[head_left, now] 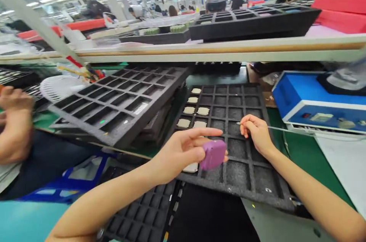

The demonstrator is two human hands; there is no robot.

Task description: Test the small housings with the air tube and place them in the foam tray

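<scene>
In my left hand (pixel 183 154) is a small purple rounded-square plastic case (pixel 213 154), gripped between thumb and fingers, with the index finger stretched out above it. My right hand (pixel 254 131) is closed in a pinch on a thin pale cable (pixel 281 129), whose small tip pokes out to the left of the fingers. The cable trails off to the right behind the wrist. Both hands are above a black foam tray (pixel 236 175) divided into compartments. Several cream-coloured pieces (pixel 203 111) lie in its left-hand compartments, partly covered by my left hand.
A blue box with a switch and knob (pixel 337 104) stands at the right. Stacked black trays (pixel 114 99) lean at the left. Across the back runs a shelf edge (pixel 200 56) carrying more trays (pixel 254 28). Another person's hand (pixel 17 101) is at the far left.
</scene>
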